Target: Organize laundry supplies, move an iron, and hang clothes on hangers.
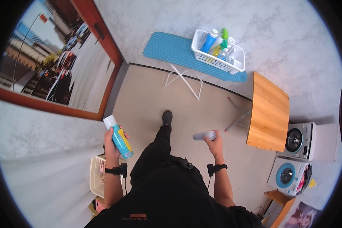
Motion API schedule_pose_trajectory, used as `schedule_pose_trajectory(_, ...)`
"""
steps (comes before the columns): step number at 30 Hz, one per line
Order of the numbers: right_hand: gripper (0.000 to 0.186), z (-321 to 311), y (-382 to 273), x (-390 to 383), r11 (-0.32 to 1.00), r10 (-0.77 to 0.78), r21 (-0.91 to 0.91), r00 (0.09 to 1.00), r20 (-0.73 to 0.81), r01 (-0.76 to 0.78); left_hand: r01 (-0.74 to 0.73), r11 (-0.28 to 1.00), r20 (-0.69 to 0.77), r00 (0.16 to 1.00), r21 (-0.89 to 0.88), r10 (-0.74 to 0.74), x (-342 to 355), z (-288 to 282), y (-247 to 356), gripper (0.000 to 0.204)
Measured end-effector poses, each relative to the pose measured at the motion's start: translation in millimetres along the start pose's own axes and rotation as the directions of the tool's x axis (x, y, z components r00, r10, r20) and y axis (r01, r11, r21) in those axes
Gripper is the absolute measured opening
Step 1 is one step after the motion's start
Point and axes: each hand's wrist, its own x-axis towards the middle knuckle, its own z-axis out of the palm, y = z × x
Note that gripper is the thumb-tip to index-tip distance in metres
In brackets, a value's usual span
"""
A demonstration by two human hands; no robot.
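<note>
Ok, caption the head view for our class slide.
Left fingers grip a turquoise can, right fingers a grey cylinder; ahead, an ironing board bears a white basket of bottles.

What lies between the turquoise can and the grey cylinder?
Between the turquoise can and grey cylinder, the head view shows a black trouser leg, with beige floor either side.
</note>
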Motion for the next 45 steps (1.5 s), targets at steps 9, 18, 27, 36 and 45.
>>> schedule_pose_trajectory(9, 0.054, -38.0, -65.9, 15.2, 0.988, -0.156, -0.018, 0.979, -0.135, 0.155, -0.059, 0.997, 0.207, 0.976, -0.039, 0.066, 36.4, 35.1, 25.9, 0.052)
schedule_pose_trajectory(18, 0.056, -208.8, -220.4, -22.3, 0.944, -0.26, 0.124, 0.922, -0.288, 0.305, -0.06, 0.998, 0.392, 0.918, 0.015, 0.049, -14.7, 151.8, 106.9, 0.052)
schedule_pose_trajectory(27, 0.056, -330.1, -316.7, 70.4, 0.835, -0.456, 0.144, 0.816, -0.355, 0.53, -0.202, 0.974, 0.37, 0.917, 0.104, 0.15, -80.8, 305.8, 164.1, 0.054)
schedule_pose_trajectory(36, 0.056, -258.3, -330.9, 301.7, 0.725, -0.688, 0.054, 0.726, -0.002, 0.687, -0.302, 0.95, 0.231, 0.933, 0.083, 0.276, -50.6, 398.5, 132.3, 0.051)
schedule_pose_trajectory(45, 0.057, -202.7, -332.4, 412.7, 0.453, -0.851, -0.111, 0.466, 0.243, 0.885, -0.285, 0.958, 0.077, 0.956, 0.038, 0.282, -24.6, 411.9, 96.7, 0.044)
